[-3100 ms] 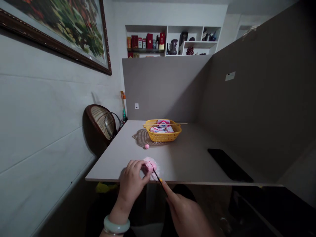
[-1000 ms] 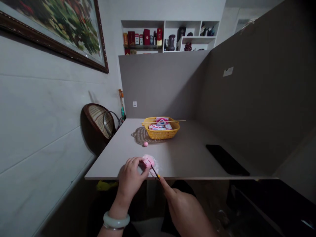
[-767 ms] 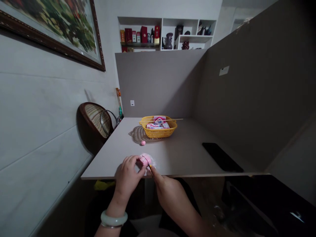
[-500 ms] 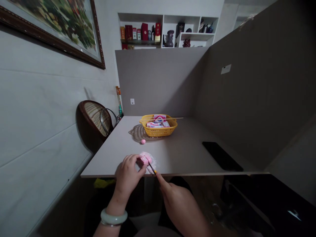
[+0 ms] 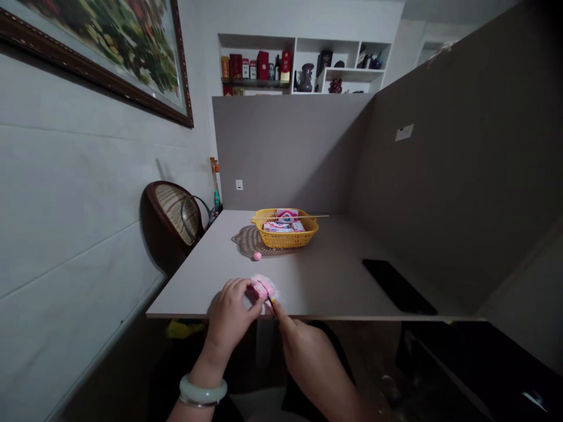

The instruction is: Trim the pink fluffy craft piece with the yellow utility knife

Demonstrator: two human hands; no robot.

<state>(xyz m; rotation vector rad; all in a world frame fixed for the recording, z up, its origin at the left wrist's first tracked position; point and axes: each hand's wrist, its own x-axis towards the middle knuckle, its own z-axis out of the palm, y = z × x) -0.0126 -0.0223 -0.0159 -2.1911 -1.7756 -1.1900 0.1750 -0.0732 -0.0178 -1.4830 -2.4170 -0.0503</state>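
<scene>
In the head view, the left hand [image 5: 231, 308] curls its fingers over a pink lump [image 5: 262, 288] near the front edge of a grey table [image 5: 197, 293], a jade bangle [image 5: 202, 391] on its wrist; the right hand [image 5: 308, 357], lower down, pinches a thin yellow-tipped stick [image 5: 271, 302] against the lump; a small pink ball [image 5: 257, 256] lies near a yellow basket [image 5: 285, 241]

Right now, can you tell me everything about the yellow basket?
The yellow plastic basket is shallow and oblong, with latticed sides. It sits partly on a round woven mat at the table's far end, holding pink-and-white boxes, and a thin wooden skewer lies across its rim.
</scene>
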